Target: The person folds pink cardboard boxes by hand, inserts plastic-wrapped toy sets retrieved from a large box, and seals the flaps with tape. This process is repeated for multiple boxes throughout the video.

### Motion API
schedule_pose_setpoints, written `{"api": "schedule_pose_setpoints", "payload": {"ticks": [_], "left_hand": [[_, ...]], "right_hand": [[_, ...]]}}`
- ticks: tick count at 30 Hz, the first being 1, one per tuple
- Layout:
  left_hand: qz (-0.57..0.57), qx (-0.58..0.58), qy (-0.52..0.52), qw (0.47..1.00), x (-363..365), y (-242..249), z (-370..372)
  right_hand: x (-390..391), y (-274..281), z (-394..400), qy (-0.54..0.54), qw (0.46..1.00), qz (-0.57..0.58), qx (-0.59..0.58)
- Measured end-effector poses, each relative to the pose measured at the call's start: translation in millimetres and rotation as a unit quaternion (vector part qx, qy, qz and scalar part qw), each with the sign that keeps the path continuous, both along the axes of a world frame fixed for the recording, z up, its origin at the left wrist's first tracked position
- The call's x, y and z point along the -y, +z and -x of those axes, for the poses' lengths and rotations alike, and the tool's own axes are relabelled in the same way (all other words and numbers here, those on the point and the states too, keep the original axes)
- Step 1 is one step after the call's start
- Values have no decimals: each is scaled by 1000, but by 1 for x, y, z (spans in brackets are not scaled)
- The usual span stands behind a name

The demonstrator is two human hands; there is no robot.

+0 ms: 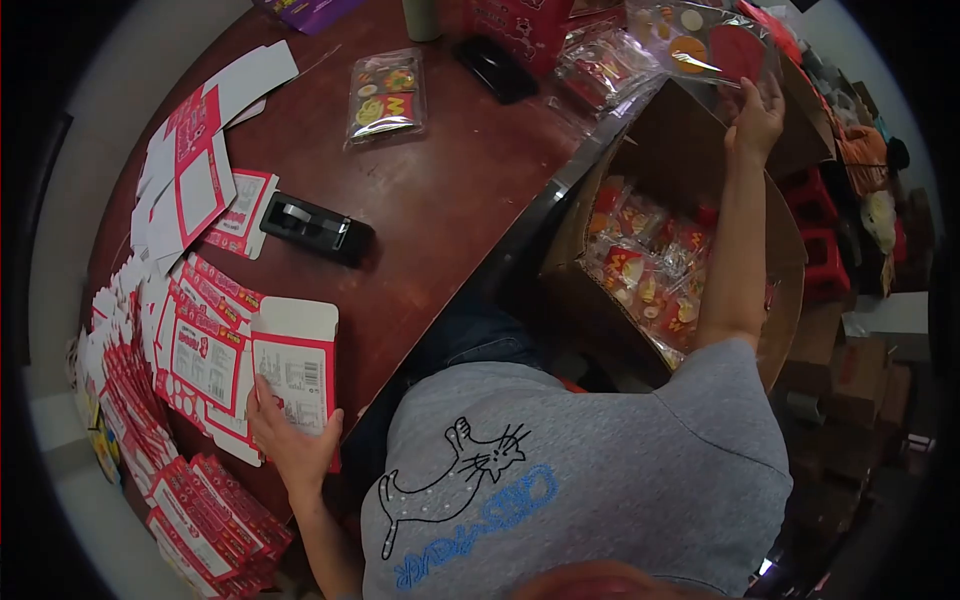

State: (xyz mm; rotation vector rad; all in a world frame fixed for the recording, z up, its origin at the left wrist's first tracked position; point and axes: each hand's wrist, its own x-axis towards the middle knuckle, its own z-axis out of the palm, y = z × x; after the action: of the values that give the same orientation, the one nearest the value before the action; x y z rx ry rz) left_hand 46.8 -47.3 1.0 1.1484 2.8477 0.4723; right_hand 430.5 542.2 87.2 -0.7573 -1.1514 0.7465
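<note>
My left hand (pixel 290 432) is at the lower end of a red-and-white printed carton (pixel 300 360), thumb on its right edge and fingers on its left. White flaps stand at the carton's far end, and it lies against other flat printed cartons (pixel 205 355). My right hand (pixel 757 122) is raised above the far side of a cardboard box, its fingers closed at the edge of a clear plastic pack (pixel 690 45) with round orange, yellow and red pieces inside. Below my right forearm, the cardboard box (pixel 610 310) holds several similar clear packs (pixel 645 270).
On the red-brown table (pixel 440 210) are a black tape dispenser (pixel 315 228), a single clear pack (pixel 386 95), a black phone (pixel 495 70) and more clear packs (pixel 605 65). Stacked cartons (pixel 215 520) line the left edge. Red stools (pixel 825 260) stand beyond the box.
</note>
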Motion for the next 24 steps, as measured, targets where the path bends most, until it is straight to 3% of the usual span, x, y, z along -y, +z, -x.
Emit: {"api": "schedule_pose_setpoints", "payload": {"ticks": [1,2,3,4,5,7,8,11,13,15,17,19,22,24], "left_hand": [[6,-7,10,1000,-2,2,-1],[13,-11,8,1000,-7,5,-2],[20,-16,4,1000,-10,7,-2],[25,-23,12,999,-13,8,0],[26,-15,12,999,-16,7,1],[28,-7,21,999,-22,4,1],[35,-6,16,999,-23,1,2],[42,1,20,999,-22,0,2],[43,8,25,999,-19,0,5],[41,17,20,999,-19,-1,7],[43,16,8,999,-22,-6,12],[37,14,-6,999,-30,-7,13],[22,1,-25,999,-41,1,6],[20,-14,-29,999,-37,8,2]], "right_hand": [[-7,-1,11,-87,991,-49,89],[-15,-3,21,-75,993,-44,80],[-23,-7,27,-171,924,-195,281],[-29,-11,32,-258,781,-334,460],[-42,-27,39,-253,786,-334,455],[-59,-68,67,-179,727,-327,577],[-54,-84,73,-48,761,-215,610],[-58,-114,84,-73,732,-191,649],[-34,-105,97,-104,746,-208,624],[11,-75,137,-141,725,-319,594],[51,-72,191,26,737,-327,591],[82,-98,247,129,706,-354,599],[87,-130,315,149,687,-372,606],[81,-144,350,196,637,-297,684]]}}
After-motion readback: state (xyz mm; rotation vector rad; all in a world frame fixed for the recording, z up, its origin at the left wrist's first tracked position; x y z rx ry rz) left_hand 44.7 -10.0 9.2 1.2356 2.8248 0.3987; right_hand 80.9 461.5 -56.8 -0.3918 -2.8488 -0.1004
